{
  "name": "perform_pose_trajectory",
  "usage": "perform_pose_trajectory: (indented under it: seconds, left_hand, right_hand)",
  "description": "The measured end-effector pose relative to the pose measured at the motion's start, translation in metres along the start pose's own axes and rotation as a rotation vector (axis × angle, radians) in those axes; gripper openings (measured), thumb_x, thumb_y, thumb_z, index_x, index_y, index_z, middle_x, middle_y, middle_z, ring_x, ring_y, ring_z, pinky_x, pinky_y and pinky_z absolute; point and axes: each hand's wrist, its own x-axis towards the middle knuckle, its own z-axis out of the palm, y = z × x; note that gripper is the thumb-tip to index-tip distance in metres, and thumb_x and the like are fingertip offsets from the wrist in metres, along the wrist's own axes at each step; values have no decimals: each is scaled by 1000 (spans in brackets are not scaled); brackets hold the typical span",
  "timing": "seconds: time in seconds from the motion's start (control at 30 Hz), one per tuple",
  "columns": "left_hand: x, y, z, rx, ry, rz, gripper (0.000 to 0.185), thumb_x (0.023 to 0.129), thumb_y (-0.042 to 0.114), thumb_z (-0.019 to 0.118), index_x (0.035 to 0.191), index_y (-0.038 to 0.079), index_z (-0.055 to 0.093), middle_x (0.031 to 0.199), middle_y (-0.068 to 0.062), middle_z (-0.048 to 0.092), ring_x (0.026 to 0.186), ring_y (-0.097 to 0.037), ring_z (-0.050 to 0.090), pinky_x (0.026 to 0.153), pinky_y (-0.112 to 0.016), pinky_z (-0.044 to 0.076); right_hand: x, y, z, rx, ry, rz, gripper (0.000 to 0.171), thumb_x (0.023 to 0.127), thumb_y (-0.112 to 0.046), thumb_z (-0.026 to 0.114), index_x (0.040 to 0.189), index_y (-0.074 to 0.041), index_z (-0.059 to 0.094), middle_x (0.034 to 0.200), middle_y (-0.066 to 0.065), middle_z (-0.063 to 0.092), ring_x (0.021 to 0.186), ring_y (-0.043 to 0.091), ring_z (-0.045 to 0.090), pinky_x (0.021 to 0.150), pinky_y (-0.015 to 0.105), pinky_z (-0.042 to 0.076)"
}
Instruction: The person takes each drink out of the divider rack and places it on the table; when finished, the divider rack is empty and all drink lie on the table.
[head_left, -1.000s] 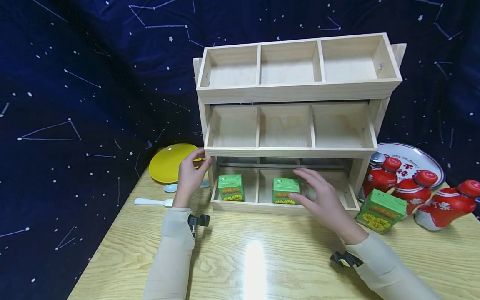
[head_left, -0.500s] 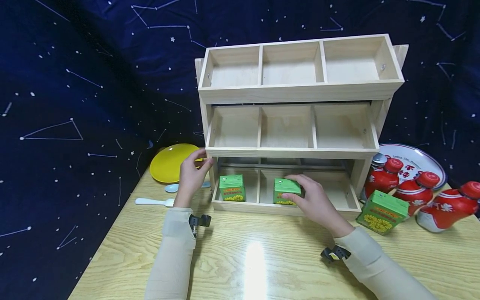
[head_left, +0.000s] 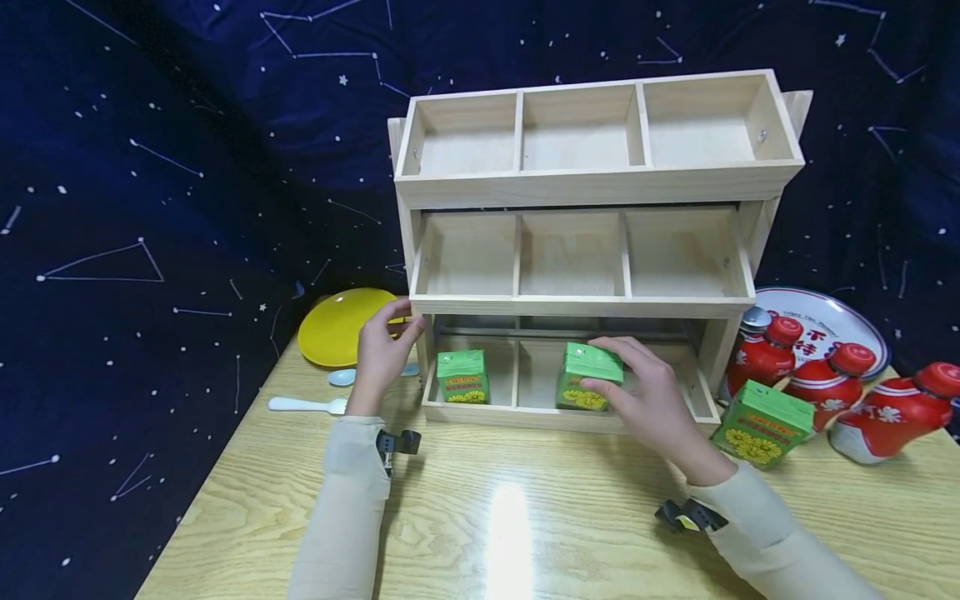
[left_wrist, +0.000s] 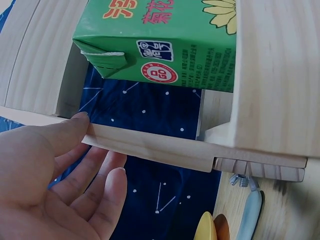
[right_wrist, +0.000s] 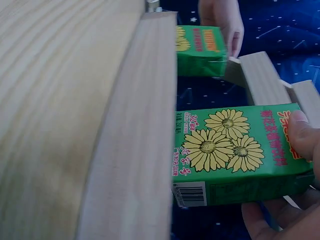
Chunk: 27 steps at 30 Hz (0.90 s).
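Observation:
A three-tier wooden shelf point(head_left: 585, 187) stands on the table. In its bottom tier, one green flower-print carton point(head_left: 462, 377) sits upright in the left compartment. My right hand point(head_left: 621, 379) grips a second green carton point(head_left: 587, 367) in the middle compartment, thumb on the front and fingers over the top; this carton point(right_wrist: 230, 150) is tilted. My left hand point(head_left: 390, 333) rests with straight fingers against the shelf's left post point(left_wrist: 150, 145), beside the left carton point(left_wrist: 160, 40). A third green carton point(head_left: 761, 421) lies on the table at the right.
Three red bottles point(head_left: 832, 379) stand and lie at the right, in front of a white printed plate point(head_left: 825, 312). A yellow plate point(head_left: 337, 325) and two spoons point(head_left: 303, 404) lie left of the shelf. A dark starry cloth hangs behind.
My right hand went from hovering to gripping the middle carton, then tipped and shifted it slightly right. The left hand has stayed on the shelf post.

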Motion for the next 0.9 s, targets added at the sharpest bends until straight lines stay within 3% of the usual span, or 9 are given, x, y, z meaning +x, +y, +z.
perform_pose_trajectory:
  seconds: [0.13,0.53,0.9]
  left_hand:
    - [0,-1,1,-8,1,13,38,93,18,71,130,11,63,121,-10,65,105,-29,66,89,-39,57]
    - [0,-3,1,-23,3,-2,38,93,18,70,129,10,62,122,-9,65,104,-29,65,88,-38,57]
    - [-1,-1,1,-25,6,-2,38,94,19,70,130,11,62,123,-8,64,106,-29,64,89,-39,57]
  right_hand:
    - [-5,-7,-15,-4,38,-4,54,75,-2,85,124,-7,64,116,0,63,98,9,57,80,11,44]
    - [-38,-9,-49,-43,43,30,56,73,3,85,124,-9,65,113,-2,64,97,4,55,80,9,41]
    - [-84,-7,-88,-140,13,199,57,75,-6,86,127,-18,65,118,-5,62,101,1,49,77,7,38]
